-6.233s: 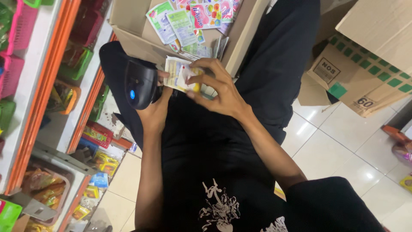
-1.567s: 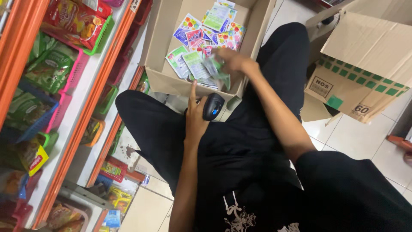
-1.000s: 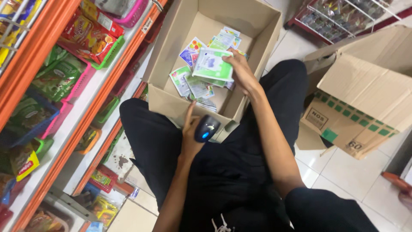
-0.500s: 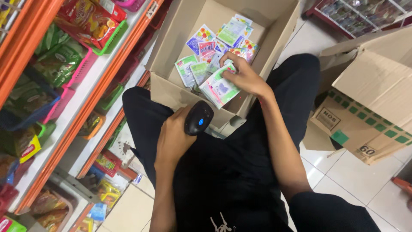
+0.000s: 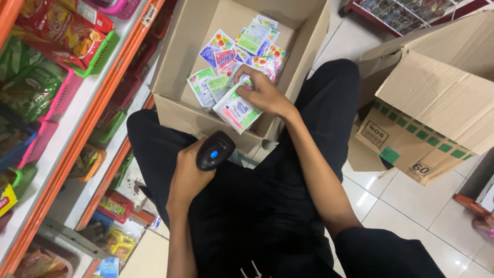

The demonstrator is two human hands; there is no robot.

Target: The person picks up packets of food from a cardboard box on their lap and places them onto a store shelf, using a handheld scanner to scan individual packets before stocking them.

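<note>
Sachet (image 5: 237, 109), white-green with pink stripe, pinched in right hand (image 5: 263, 92), fingers clamped on its top edge, thumb over the front. It hangs tilted just above the near wall of the open box (image 5: 177, 85), inside the box's near right corner. Loose sachets (image 5: 242, 49) lie flat on the box floor beyond it: blue, pink, green, mixed colours, overlapping.

Left hand (image 5: 189, 177) sits below the box, over the lap, fingers wrapped tight around a black scanner (image 5: 215, 150); scanner head with blue light points up toward the box's near wall, close to the sachet but not touching.

Person sits in black clothes, knees either side of the box. Left of the box: orange shelf (image 5: 98, 110) with snack packs in pink and green baskets. Right of the box: second carton (image 5: 432, 108), flaps open, on white tile.
</note>
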